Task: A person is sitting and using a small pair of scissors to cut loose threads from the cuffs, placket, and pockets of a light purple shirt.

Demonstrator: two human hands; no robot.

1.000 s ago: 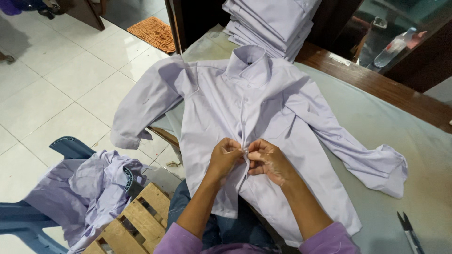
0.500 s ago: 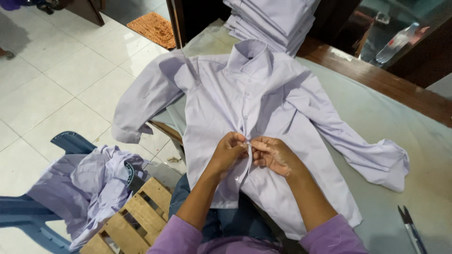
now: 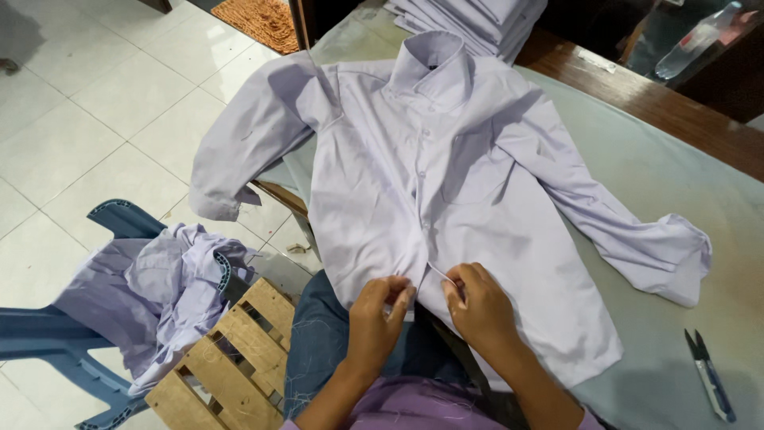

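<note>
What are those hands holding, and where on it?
Both the left hand and right hand pinch the pale lilac shirt at its front button strip, near the bottom hem.

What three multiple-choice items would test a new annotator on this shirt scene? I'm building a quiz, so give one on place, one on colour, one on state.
1. Where do the snips lie?
A. On the table, right of the shirt's hem
B. On the blue chair
C. On the floor tiles

2. What colour is the spread shirt?
A. Dark green
B. Pale lilac
C. Red

3. How is the shirt front near the collar?
A. Wide open
B. Closed down the placket
C. Rolled into a ball

Answers:
1 A, they rest on the grey table cover near the lower right.
2 B, the same pale lilac as the folded stack.
3 B, the placket is closed above, while the left hand and right hand pinch its lower end.
</note>
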